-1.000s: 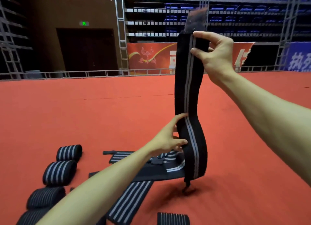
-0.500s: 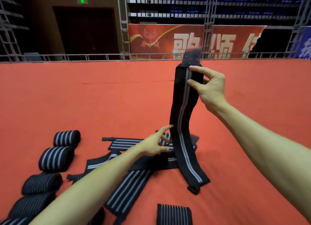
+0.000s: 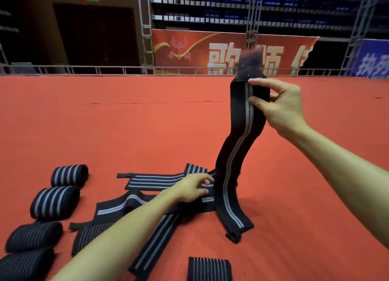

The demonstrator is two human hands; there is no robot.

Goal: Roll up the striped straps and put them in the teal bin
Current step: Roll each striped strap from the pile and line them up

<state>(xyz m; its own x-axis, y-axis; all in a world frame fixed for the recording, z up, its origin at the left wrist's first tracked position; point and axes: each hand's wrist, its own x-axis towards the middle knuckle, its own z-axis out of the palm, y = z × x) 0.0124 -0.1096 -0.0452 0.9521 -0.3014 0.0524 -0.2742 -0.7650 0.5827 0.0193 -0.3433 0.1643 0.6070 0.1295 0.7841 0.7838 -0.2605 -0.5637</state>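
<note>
Red floor (image 3: 126,123), metal railing (image 3: 105,69), dim blue seating (image 3: 294,5).

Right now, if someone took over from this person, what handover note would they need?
Right hand: pinching the top end of a striped strap, held upright, its lower end trailing on the red floor.
Left hand: open, reaching toward that strap's lower part, over the unrolled straps.
Done: four rolled straps lie in a row at the left.
Left: roll the held strap and the flat ones, then bin everything. No teal bin is in view.
</note>
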